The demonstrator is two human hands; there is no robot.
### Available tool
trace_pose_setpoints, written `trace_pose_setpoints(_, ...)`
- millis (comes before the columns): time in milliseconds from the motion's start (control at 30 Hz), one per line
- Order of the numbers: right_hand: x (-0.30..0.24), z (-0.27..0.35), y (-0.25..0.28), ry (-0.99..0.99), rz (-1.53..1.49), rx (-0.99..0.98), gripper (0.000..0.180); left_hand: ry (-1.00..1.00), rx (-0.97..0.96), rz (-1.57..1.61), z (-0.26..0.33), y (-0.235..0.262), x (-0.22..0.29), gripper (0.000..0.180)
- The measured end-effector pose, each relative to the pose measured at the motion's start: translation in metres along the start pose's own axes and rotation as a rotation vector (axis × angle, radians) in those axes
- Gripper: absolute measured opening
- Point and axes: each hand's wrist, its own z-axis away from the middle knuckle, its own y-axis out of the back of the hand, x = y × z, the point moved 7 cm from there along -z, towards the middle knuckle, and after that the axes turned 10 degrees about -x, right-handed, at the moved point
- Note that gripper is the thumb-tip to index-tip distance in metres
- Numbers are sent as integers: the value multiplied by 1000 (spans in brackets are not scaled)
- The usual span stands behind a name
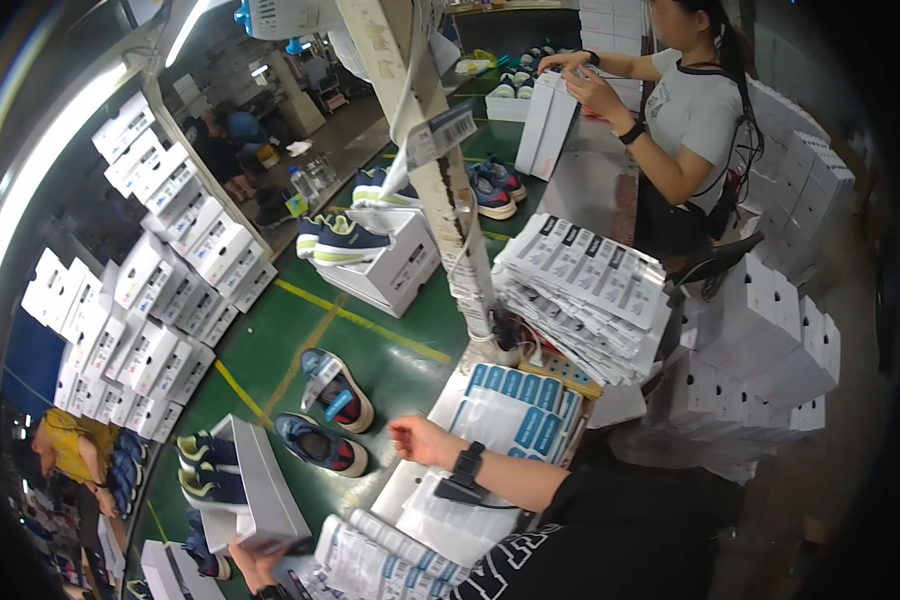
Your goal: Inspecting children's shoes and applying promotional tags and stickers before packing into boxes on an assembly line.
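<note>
My left hand at the bottom edge grips a white shoebox held up on its side over the green belt. Two dark blue shoes with yellow-green soles lie just left of the box. My right hand, with a black band on the wrist, hovers at the edge of the white counter with its fingers curled and nothing seen in it. A pair of blue shoes with red insoles lies on the belt just left of that hand.
Flat packets with blue labels and a pile of labelled packs lie by my arms. Folded flat boxes are stacked behind a post. Another person handles white boxes at the far end. White boxes line the left.
</note>
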Motion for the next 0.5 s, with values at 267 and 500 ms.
trace_pose_setpoints(267, -1, -8, 20, 22, -28, 90, 14, -13, -322, -91, -36, -211, -56, 75)
trace_pose_setpoints(500, -6, 3, 18, 41, -9, 61, 16, 73, -536, 24, 73, -249, -92, 70)
